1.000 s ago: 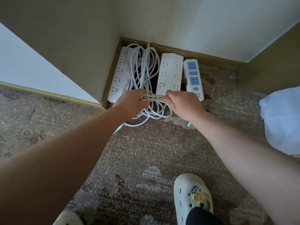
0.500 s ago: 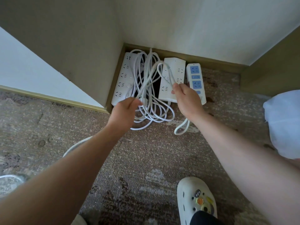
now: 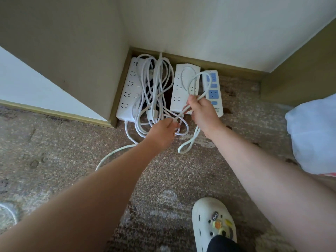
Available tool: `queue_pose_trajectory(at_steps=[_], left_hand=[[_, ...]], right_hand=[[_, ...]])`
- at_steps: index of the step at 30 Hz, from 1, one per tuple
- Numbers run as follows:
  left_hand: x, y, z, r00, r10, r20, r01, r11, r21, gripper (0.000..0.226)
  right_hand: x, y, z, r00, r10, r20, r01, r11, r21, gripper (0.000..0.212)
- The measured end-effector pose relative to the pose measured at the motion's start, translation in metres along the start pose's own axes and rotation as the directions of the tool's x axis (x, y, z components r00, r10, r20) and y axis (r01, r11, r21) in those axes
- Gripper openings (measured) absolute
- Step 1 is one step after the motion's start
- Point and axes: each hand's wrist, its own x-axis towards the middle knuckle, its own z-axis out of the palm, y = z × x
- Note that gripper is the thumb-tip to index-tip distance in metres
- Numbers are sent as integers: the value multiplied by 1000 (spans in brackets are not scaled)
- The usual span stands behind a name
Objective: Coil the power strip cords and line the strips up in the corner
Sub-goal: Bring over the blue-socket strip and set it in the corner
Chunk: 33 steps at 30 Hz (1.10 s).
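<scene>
white cord (image 3: 192, 82) looped above right grip (image 3: 197, 106)

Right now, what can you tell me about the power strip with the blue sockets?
The blue-socket power strip is a narrow white bar, plastic by its look, with light blue socket panels and a small blue button near its close end. It lies flat on the carpet, rightmost of three strips, its far end near the baseboard, beside the middle white strip. A raised loop of white cord crosses in front of it, pinched in the right hand, which hides part of its near end.
</scene>
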Motion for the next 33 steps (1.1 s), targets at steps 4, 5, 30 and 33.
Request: queue_pose_trajectory(at_steps=[4,5,30,33], left_hand=[[-23,-39,-2,984,26,176,-79,950,302,31],[-26,-44,2,978,24,206,-113,895,432,28],[-28,-40,-63,984,176,-15,-134,803,581,28],[-2,-8,-38,981,189,-29,-136,797,588,30]], right_hand=[[5,-9,-4,999,-5,-54,13,989,149,30],[6,-11,-4,998,-1,-69,12,987,158,29],[-15,-9,6,942,-195,274,302,849,-433,28],[-20,-4,8,931,-98,352,261,852,-455,33]])
